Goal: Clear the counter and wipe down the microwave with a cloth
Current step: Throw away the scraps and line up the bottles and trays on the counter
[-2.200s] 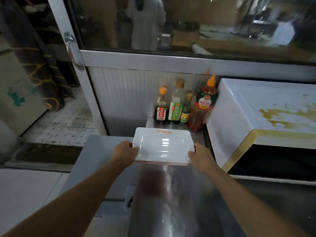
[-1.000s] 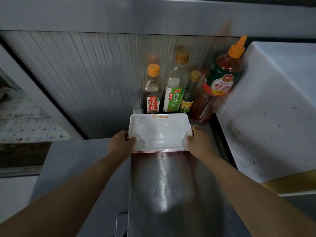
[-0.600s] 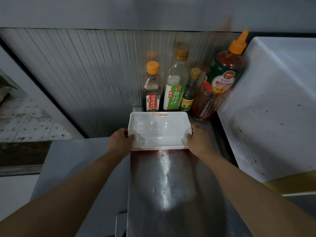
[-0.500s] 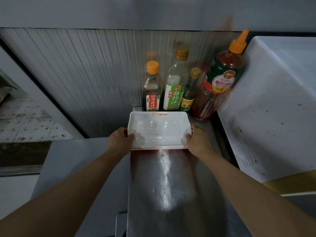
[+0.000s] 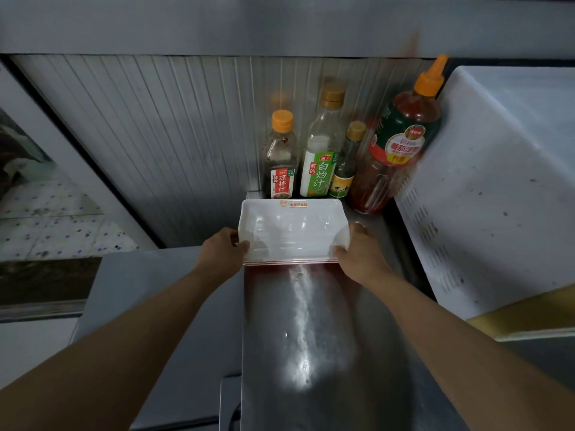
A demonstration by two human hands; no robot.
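White rectangular tray (image 5: 292,231) at the far end of the steel counter (image 5: 311,337), long axis running left to right, short sides toward the two hands, open face up. Small orange mark on the far rim, toward the bottles. Thin reddish lines along the near edge, perhaps more trays stacked beneath; impossible to tell how many. Impossible also to tell whether resting on the counter or held just above it.

Left hand (image 5: 222,253) gripping the left short side, thumb curled over the rim onto the inner face, remaining fingers hidden underneath. Right hand (image 5: 357,255) gripping the right short side likewise, thumb on the rim near the front corner, other fingers wrapped out of sight round the edge.

Just beyond the far rim, four bottles in a row against the ribbed metal wall (image 5: 171,144): dark sauce bottle (image 5: 280,160) with orange cap, clear bottle (image 5: 322,150) with green label, small slim bottle (image 5: 345,163) with gold cap, and large red ketchup bottle (image 5: 401,141), tilted and leaning toward the white microwave (image 5: 485,188). Bases of the first three hidden behind the tray.

Microwave cut off by the right edge, only its vented side and part of the top showing, speckled with dark spots; yellowish strip at its lower front corner. Both forearms cut off by the bottom edge.
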